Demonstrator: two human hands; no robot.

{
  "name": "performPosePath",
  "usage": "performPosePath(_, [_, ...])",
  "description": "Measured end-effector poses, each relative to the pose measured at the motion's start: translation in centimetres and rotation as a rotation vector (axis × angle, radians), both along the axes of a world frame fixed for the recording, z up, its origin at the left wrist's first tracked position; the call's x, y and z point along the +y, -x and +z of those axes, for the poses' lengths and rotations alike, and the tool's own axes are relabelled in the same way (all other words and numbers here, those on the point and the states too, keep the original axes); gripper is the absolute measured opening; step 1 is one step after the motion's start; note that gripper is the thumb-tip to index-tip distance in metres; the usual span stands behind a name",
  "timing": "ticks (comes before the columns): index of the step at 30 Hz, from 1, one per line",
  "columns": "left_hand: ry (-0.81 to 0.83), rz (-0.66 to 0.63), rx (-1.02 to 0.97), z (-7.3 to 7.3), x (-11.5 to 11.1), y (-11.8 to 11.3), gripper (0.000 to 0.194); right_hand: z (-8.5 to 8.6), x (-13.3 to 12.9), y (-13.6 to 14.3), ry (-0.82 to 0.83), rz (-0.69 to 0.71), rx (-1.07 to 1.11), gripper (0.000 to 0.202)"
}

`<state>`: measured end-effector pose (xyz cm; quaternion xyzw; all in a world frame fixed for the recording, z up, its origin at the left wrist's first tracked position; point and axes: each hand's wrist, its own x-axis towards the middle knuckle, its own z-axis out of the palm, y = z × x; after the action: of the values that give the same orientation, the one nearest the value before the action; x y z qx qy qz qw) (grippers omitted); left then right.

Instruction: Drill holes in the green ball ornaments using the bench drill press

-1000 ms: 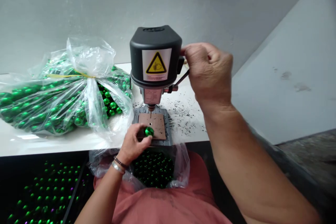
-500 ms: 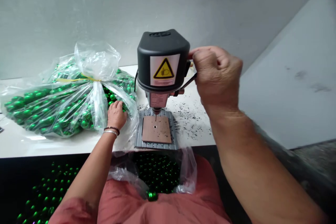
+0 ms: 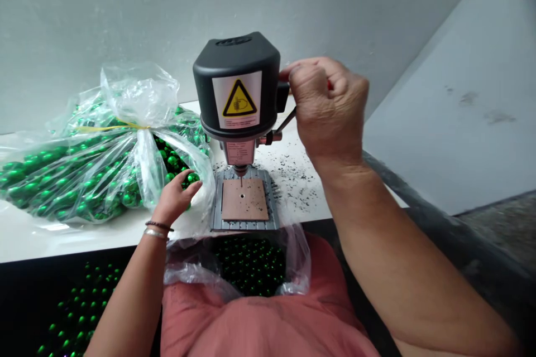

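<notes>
My right hand is closed around the feed lever of a small black drill press. Below its chuck, the bit stands above a brown square board with a hole, lying on the grooved metal base. At the bag's opening, my left hand has thumb and fingers around a shiny green ball. The clear plastic bag, tied with a yellow band, is full of such balls and lies left of the press.
Dark shavings litter the white table right of the press. A plastic bag of green balls sits open at my lap, and more balls lie low on the left. Walls rise behind and to the right.
My left hand has drawn back slightly from the bag's opening, and its thumb and fingers now show around a ball. The view has shifted; my right hand stays on the lever.
</notes>
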<state>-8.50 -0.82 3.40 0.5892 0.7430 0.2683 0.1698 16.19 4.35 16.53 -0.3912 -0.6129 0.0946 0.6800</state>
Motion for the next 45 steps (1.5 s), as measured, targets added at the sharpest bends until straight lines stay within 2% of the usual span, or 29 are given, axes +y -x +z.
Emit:
performPosePath(4, [-0.042,-0.145,-0.712,1.4,-3.1,-2.4,0.056,0.0,-0.1,0.0,0.009,0.004,0.007,0.02])
performPosePath(7, [-0.014,-0.18,-1.08,0.9,-4.2,-4.7,0.045,0.0,-0.2,0.0,0.016,-0.001,0.004,0.019])
performPosePath(10, [0.061,-0.121,-1.276,-0.3,-4.2,-6.5,0.04,0.0,-0.3,-0.1,0.013,0.001,-0.007,0.018])
performPosePath(14, [0.167,-0.061,-1.364,-1.3,-3.5,-7.6,0.041,-0.1,-0.5,-0.2,0.0,-0.004,-0.025,0.018])
performPosePath(16, [0.186,-0.087,-1.331,-1.4,-3.2,-7.7,0.043,-0.2,-0.5,-0.2,0.0,-0.008,-0.025,0.019])
performPosePath(18, [0.157,-0.092,-1.168,-1.5,-3.0,-7.6,0.046,-0.2,-0.5,-0.2,0.009,-0.007,-0.021,0.019])
performPosePath(20, [0.066,-0.082,-0.812,-1.6,-2.8,-7.4,0.046,-0.3,-0.6,-0.2,0.016,-0.004,-0.019,0.018])
performPosePath(22, [-0.019,-0.093,-0.351,-1.7,-2.5,-7.3,0.042,-0.3,-0.6,-0.2,0.024,-0.006,-0.027,0.018])
performPosePath(24, [-0.033,-0.146,0.025,-1.8,-2.2,-7.2,0.037,-0.4,-0.6,-0.3,0.027,-0.005,-0.032,0.019])
performPosePath(26, [-0.005,-0.192,0.238,-1.6,-2.0,-7.0,0.036,-0.4,-0.7,-0.3,0.015,0.001,-0.037,0.02])
performPosePath(28, [0.012,-0.216,0.348,-1.4,-2.0,-6.8,0.035,-0.5,-0.7,-0.3,0.006,0.005,-0.044,0.02])
performPosePath(38, [0.108,-0.451,0.461,0.2,-2.4,-6.3,0.042,-0.8,-1.0,-0.5,0.011,0.017,-0.081,0.025])
performPosePath(40, [0.078,-0.415,0.417,0.5,-2.3,-6.4,0.041,-0.8,-1.1,-0.5,0.006,0.033,-0.071,0.024])
performPosePath(42, [0.03,-0.321,0.298,0.7,-2.2,-6.7,0.039,-0.9,-1.1,-0.6,-0.007,0.053,-0.051,0.024])
performPosePath(45, [0.059,-0.177,-0.085,0.8,-1.9,-7.2,0.035,-0.9,-1.1,-0.6,-0.026,0.072,-0.021,0.023])
